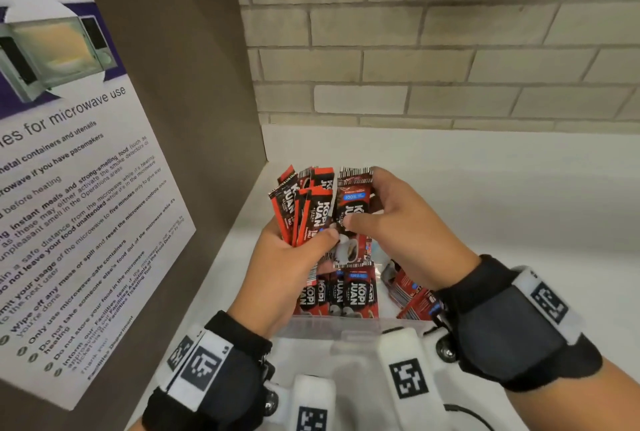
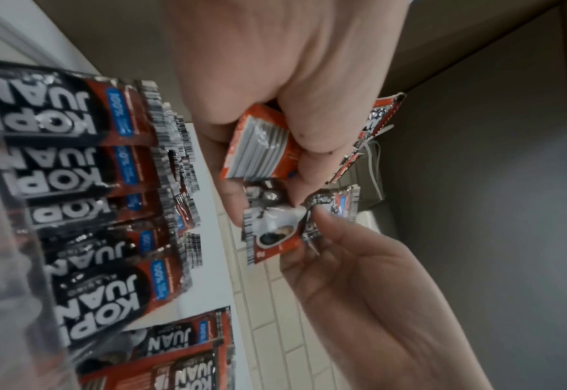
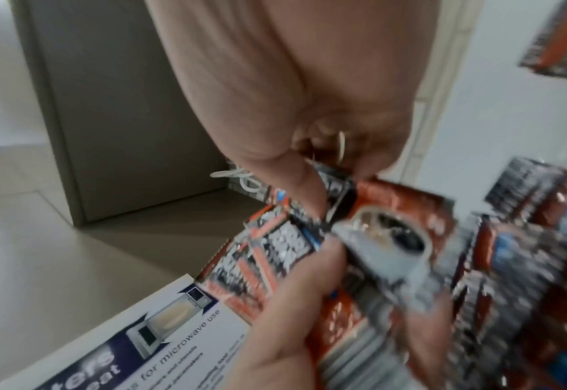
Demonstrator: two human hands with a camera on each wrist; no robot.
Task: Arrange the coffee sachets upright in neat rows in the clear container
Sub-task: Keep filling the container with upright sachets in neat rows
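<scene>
Up above the clear container (image 1: pixel 349 325), a fanned bunch of coffee sachets (image 1: pixel 304 209) sits clamped in the left hand (image 1: pixel 287 264), thumb over their fronts. The right hand (image 1: pixel 398 223) pinches 1 sachet (image 1: pixel 355 212) beside the bunch. More sachets stand upright in a row (image 1: pixel 341 288) inside the container on the white counter (image 1: pixel 502 195). A microwave notice (image 1: pixel 69 188) hangs left.

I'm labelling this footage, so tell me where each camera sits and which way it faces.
Head: worn on the head, looking down at both hands fanning sachets above the clear container; both wristbands show.
Left wrist: along the left hand, toward the sachets it holds; the right hand shows below.
Right wrist: along the right hand, blurred; the microwave poster lies beyond.
Shared: the cup-print sachet appears in all three.
</scene>
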